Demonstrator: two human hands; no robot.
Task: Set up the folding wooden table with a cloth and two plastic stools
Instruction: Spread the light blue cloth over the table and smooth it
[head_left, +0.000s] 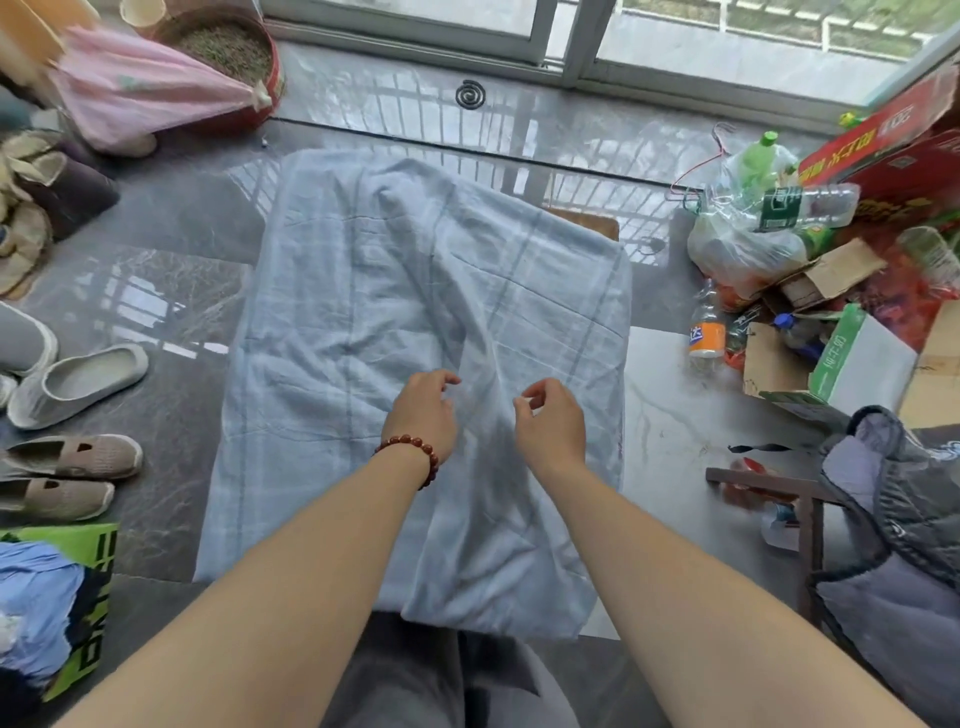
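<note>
Covering nearly all of the folding wooden table, the pale blue checked cloth leaves one wooden corner bare at the far right; the top, legs and frame lie hidden under it. The cloth sits crumpled, with a long ridge running down its middle, and its near edge hangs over the person's lap. The left hand, with a red bead bracelet at its wrist, hovers over the near half of the cloth, fingers loosely curled and gripping nothing. The right hand is just beside it, thumb and forefinger bent toward each other with a small gap and the other fingers tucked under. Whether either hand touches the fabric cannot be told. On the floor to the left are grey slippers and beige shoes, partly cut off by the frame edge. To the right are a bag of plastic bottles, an orange soda bottle, cardboard boxes and a grey quilted jacket. A mosquito coil lies on the far tiles.
</note>
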